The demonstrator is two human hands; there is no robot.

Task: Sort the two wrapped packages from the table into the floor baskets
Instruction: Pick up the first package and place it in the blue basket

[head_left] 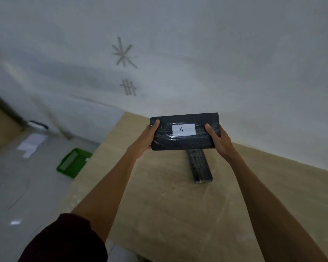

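1. The labelled package [184,132], dark wrap with a white sticker reading "A", is held up off the table [159,205], with its long axis running left to right across the person's front.
2. The left hand [147,137] is clamped on the labelled package's left short end and the right hand [219,138] on its right short end, thumbs over the top face; both hands grip it and neither is free.
3. Directly below and behind the labelled package, the second package [200,167] lies flat on the table with its long axis pointing away from the person, crosswise to the held one.
4. The green basket [74,163] sits on the floor to the left of the labelled package, past the table's left edge and lower down. It lies on the left hand's side.
5. The coming move, by this layout, likely calls for a swing leftward and down past the table edge. Whether "A" belongs in the green basket cannot be told, and no other basket shows.
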